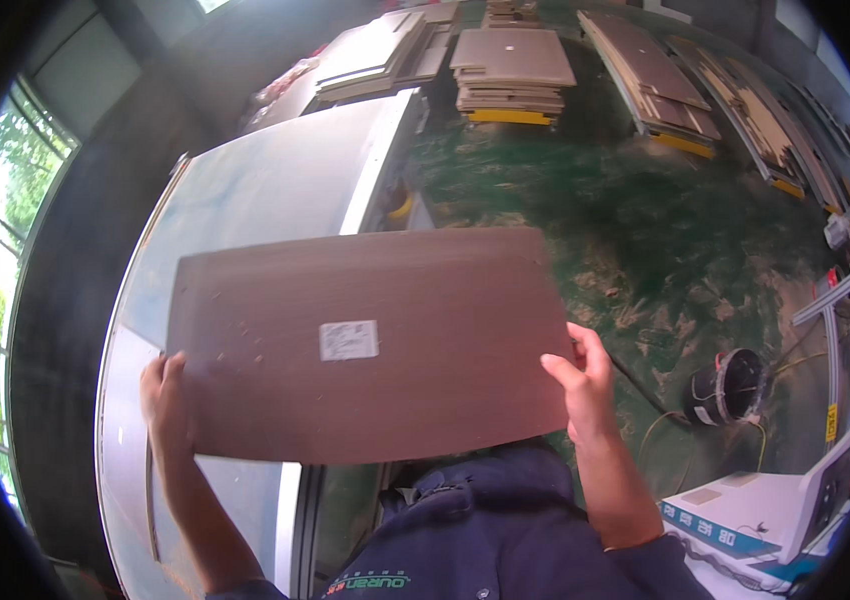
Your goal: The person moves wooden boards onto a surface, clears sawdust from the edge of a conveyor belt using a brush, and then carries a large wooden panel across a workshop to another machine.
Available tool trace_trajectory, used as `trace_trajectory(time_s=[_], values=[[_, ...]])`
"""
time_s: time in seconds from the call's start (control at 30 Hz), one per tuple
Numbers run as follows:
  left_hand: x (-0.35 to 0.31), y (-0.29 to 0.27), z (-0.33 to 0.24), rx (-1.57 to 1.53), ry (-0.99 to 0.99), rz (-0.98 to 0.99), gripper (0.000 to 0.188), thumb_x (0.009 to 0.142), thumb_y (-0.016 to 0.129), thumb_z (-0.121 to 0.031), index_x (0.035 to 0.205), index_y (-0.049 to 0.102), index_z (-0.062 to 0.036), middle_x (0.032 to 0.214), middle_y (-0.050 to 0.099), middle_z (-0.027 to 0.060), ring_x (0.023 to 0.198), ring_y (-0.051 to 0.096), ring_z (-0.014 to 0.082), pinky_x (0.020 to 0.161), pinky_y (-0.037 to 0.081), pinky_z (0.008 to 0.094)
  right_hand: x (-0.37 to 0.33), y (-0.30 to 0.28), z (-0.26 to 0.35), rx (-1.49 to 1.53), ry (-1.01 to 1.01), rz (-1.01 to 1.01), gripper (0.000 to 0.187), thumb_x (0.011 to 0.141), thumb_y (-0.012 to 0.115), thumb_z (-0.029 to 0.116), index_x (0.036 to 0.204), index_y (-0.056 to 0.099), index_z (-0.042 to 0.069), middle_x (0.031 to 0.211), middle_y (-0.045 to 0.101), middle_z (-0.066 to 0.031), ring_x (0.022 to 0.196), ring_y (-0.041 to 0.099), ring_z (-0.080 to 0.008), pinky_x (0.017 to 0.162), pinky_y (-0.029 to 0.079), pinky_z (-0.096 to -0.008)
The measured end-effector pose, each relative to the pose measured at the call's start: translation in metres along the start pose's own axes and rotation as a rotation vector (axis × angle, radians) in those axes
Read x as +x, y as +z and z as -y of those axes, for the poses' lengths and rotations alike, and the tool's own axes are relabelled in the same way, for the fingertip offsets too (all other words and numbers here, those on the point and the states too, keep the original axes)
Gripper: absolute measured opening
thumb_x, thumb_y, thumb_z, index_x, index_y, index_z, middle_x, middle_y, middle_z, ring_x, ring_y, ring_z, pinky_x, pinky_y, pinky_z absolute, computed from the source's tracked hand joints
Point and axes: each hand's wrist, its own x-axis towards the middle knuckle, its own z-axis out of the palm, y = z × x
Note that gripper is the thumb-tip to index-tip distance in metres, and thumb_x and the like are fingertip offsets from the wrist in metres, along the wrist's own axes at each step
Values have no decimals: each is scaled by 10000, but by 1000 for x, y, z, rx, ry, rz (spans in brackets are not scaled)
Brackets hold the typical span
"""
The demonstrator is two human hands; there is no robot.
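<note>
Both my hands carry a brown rectangular board (425, 370) in front of my body. A white printed label (349, 340) sticks to its face, and a few wood chips lie near its left part. My left hand (165, 395) grips the board's left edge, with its fingers partly hidden behind it. At the opposite edge, my right hand (585, 380) clasps the board, its thumb on the face and its other fingers at the edge and behind. Beneath the board's left part stretches a long pale work table (255, 190).
On the table's left side lies another light panel (130, 440). Stacks of panels (511, 65) rest on low yellow-ended supports across the green, dusty floor (645, 260). To the right are a black bucket (723, 388), a metal frame (833, 340) and a white machine (745, 510).
</note>
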Motion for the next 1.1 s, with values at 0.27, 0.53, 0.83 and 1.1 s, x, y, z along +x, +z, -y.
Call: trace_trajectory(time_s=[0.27, 0.53, 0.83, 1.1], values=[[24, 238, -246, 278, 339, 373, 464, 750, 561, -363, 899, 575, 76, 1004, 535, 217, 967, 502, 345, 824, 408, 387, 69, -146, 2, 104, 161, -470, 372, 724, 573, 19, 1079, 472, -22, 947, 572, -92, 872, 537, -158, 806, 423, -292], [-25, 499, -369, 410, 585, 747, 512, 759, 562, -408, 904, 592, 83, 1059, 513, 237, 1028, 481, 361, 861, 418, 404, 115, -261, -30, 70, 375, -874, 355, 685, 602, 49, 1016, 485, 0, 941, 567, -114, 894, 525, -193, 800, 416, -321], [-46, 683, -478, 590, 525, 1259, 587, 772, 538, -494, 1022, 597, 34, 1154, 488, 207, 1105, 460, 318, 891, 421, 359, 206, -343, 6, -288, 803, -1083, 530, 612, 645, 165, 1058, 421, -11, 1056, 447, -137, 1034, 396, -221, 889, 317, -354], [28, 812, -609, 596, 458, 1174, 616, 771, 518, -498, 1031, 585, 56, 1178, 470, 207, 1124, 434, 321, 901, 412, 374, 435, -413, 19, -368, 704, -994, 256, 613, 630, 164, 769, 476, 33, 793, 475, -61, 819, 442, -164, 770, 361, -341]])
